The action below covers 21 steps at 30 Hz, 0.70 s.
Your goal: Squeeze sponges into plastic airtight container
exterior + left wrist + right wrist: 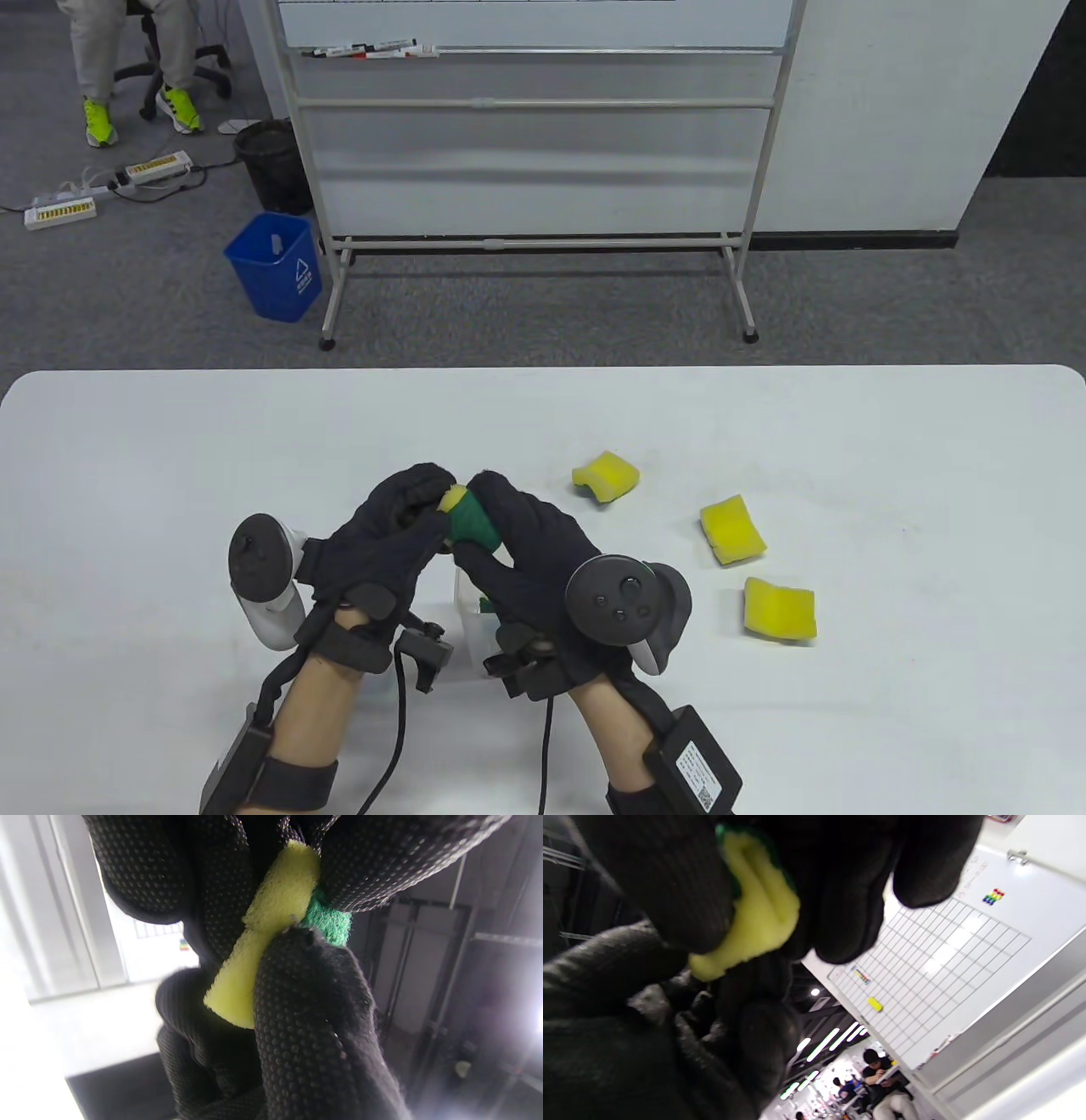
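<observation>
Both hands grip one yellow sponge with a green scouring side (465,519), squeezed small between them above the table. My left hand (399,526) holds it from the left, my right hand (517,543) from the right. The left wrist view shows the folded sponge (271,916) pinched between gloved fingers (314,1018). The right wrist view shows the sponge (755,916) crushed in the fingers (649,887). The clear plastic container (475,615) stands under the hands, mostly hidden, with something green inside.
Three more yellow sponges lie on the white table (848,424) to the right: one (605,477) nearest the hands, one (733,530) further right, one (780,609) at the front right. A whiteboard stand (534,170) and a blue bin (276,265) are beyond the table.
</observation>
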Each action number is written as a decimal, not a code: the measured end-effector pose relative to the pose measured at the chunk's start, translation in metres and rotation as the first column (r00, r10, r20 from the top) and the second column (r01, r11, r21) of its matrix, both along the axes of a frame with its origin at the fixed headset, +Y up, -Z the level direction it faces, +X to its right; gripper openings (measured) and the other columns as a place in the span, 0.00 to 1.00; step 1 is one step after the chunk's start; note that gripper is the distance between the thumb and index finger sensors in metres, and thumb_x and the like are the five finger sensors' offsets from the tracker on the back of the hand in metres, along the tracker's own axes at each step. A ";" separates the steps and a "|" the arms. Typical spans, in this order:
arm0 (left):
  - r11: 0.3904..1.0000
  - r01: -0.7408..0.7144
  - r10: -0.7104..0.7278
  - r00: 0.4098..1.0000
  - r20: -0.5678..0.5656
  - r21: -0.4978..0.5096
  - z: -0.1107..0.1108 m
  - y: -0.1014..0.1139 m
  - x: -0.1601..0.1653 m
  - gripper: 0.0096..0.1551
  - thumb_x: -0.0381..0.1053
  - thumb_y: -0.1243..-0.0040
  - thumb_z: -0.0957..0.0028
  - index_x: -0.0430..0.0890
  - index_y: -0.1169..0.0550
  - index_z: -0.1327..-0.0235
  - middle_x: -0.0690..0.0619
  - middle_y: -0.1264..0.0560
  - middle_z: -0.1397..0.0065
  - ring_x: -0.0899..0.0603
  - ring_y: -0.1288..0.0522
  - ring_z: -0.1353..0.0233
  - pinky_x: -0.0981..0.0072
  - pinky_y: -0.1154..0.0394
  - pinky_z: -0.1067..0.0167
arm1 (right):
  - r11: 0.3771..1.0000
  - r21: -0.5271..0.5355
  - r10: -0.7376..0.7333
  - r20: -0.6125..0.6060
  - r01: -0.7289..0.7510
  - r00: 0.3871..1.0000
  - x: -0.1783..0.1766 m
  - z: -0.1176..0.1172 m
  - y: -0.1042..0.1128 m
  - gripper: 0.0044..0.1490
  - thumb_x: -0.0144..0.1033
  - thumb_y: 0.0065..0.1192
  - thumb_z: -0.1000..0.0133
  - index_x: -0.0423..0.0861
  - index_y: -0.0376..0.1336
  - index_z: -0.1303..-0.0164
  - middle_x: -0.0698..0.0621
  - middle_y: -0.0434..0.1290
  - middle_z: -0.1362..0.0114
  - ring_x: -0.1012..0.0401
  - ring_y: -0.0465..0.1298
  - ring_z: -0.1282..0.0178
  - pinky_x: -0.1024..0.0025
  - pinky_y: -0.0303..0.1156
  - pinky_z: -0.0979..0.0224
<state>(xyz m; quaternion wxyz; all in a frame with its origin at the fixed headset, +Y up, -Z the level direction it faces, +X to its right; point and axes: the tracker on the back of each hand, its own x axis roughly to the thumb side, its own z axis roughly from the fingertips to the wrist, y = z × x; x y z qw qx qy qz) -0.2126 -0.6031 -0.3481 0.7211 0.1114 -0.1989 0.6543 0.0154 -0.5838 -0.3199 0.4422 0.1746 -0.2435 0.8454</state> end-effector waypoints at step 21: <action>0.961 0.272 -0.273 0.962 0.010 0.056 -0.008 -0.002 0.002 0.28 0.56 0.33 0.53 0.47 0.23 0.41 0.50 0.14 0.48 0.46 0.13 0.50 0.49 0.18 0.43 | 0.999 0.000 -0.037 0.024 0.037 0.999 0.012 0.000 0.005 0.49 0.45 0.81 0.58 0.46 0.63 0.26 0.52 0.85 0.44 0.56 0.87 0.49 0.49 0.74 0.30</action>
